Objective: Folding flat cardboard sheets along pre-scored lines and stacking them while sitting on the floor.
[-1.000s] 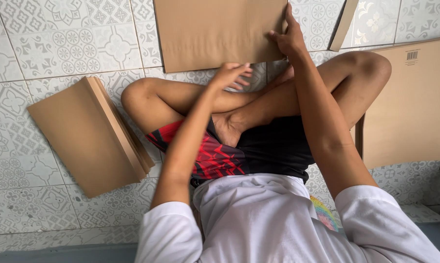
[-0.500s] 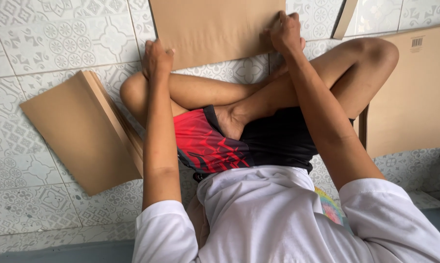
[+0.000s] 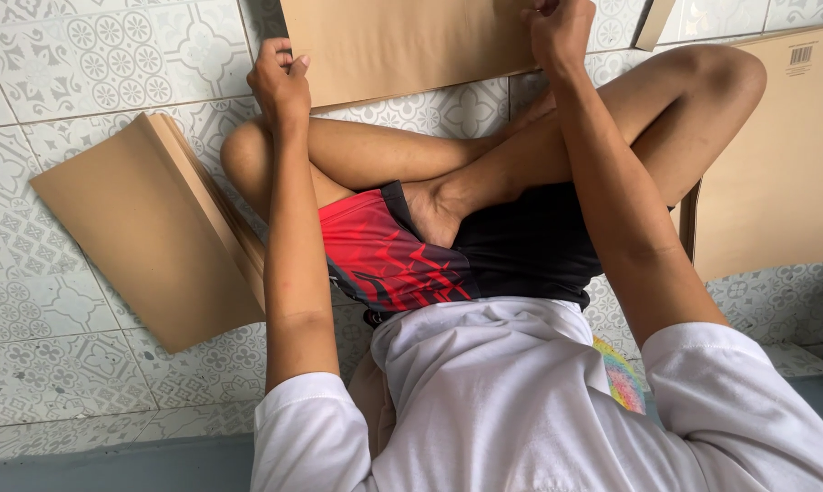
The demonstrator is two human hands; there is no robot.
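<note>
Moved: my left hand (image 3: 279,80) has gone from over my shin out to the sheet's near left corner; my right hand (image 3: 557,29) has slid up along the right edge, and the sheet (image 3: 402,41) sits higher in view than a second ago.
Near: my crossed legs (image 3: 484,173) lie just under both wrists, between me and the sheet.
Left fingers: curled narrow over the sheet's near left corner, thumb side toward me, pinching the edge as far as I can see.
Right fingers: closed in a fist on the sheet's right edge, close to the near right corner; the fingertips are hidden, so I cannot tell how firm the hold is.
Sheet: flat brown cardboard on the tiled floor (image 3: 92,64), straight ahead of both hands, its long axis running left to right from one hand to the other.
Nearer hand: neither; both are on it, one at each end.
Left of my left fingers: a stack (image 3: 147,228) of folded cardboard, well apart from the sheet.
Right of my right fingers: a larger board (image 3: 776,164) beyond my knee, and a narrow strip (image 3: 655,23) just past the fist.
</note>
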